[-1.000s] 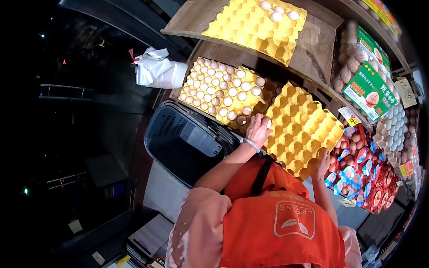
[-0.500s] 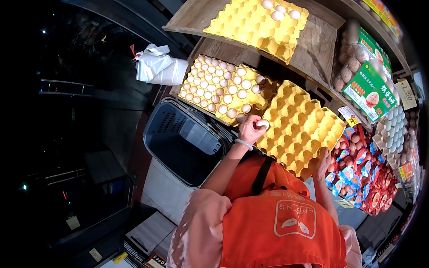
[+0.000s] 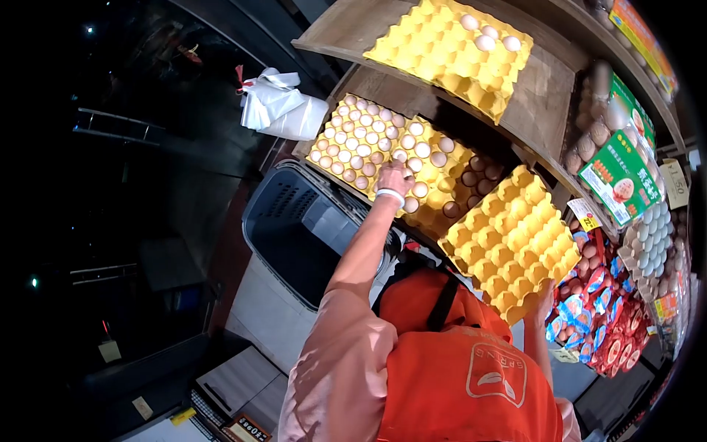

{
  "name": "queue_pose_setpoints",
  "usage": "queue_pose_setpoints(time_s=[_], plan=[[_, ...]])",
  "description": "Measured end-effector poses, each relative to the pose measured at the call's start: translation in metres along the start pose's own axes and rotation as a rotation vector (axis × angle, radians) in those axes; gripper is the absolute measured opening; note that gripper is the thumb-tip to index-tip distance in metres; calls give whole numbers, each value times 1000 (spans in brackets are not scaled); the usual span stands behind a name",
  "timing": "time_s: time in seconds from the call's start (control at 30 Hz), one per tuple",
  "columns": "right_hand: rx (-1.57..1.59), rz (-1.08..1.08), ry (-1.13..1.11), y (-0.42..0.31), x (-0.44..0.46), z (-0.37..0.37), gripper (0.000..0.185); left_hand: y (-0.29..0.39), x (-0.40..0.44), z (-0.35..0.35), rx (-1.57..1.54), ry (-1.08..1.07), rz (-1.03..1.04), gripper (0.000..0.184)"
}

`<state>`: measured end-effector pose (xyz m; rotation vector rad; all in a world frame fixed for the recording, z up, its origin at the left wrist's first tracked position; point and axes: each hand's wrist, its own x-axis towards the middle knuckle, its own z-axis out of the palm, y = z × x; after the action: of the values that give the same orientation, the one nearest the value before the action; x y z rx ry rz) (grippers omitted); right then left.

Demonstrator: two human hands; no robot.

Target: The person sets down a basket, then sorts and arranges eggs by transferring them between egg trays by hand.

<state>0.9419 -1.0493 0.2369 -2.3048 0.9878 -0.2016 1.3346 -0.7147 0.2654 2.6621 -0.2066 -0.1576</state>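
My left hand (image 3: pixel 394 177), with a white band at its wrist, has its fingers bunched over a yellow tray (image 3: pixel 429 177) partly filled with pale eggs. What those fingers hold is hidden. Directly left of it lies a fuller egg tray (image 3: pixel 340 118). My right hand (image 3: pixel 541 300) grips the lower right edge of an empty yellow tray (image 3: pixel 512 239), tilted in front of the shelf. Brown eggs (image 3: pixel 471 179) show in shadow between the partly filled tray and the empty one.
Another yellow tray (image 3: pixel 442 48) with several eggs is on the upper shelf (image 3: pixel 549 88). A dark basket (image 3: pixel 283 228) stands at left below white plastic bags (image 3: pixel 283 107). Packed eggs (image 3: pixel 618 173) and red-netted eggs (image 3: pixel 596 295) are at right.
My left hand, which held an egg by the empty tray, has moved up and left onto the partly filled tray. The empty tray has shifted down and right, away from it. The view has shifted slightly.
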Motion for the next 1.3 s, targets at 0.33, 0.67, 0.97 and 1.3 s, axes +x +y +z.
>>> queue_pose_setpoints(time_s=[0.33, 0.67, 0.97, 1.3], plan=[[1161, 736, -256, -76, 18, -18, 55, -1, 1, 38, 448, -201, 38, 47], [1203, 810, -802, -148, 51, -33, 49, -25, -79, 14, -1252, -465, -309, 65], [666, 408, -1020, -214, 121, 17, 52, 47, -225, -154, -1855, -520, -126, 77], [718, -28, -1238, -295, 86, 2, 61, 12, -270, -172, -1714, 160, -399, 61]])
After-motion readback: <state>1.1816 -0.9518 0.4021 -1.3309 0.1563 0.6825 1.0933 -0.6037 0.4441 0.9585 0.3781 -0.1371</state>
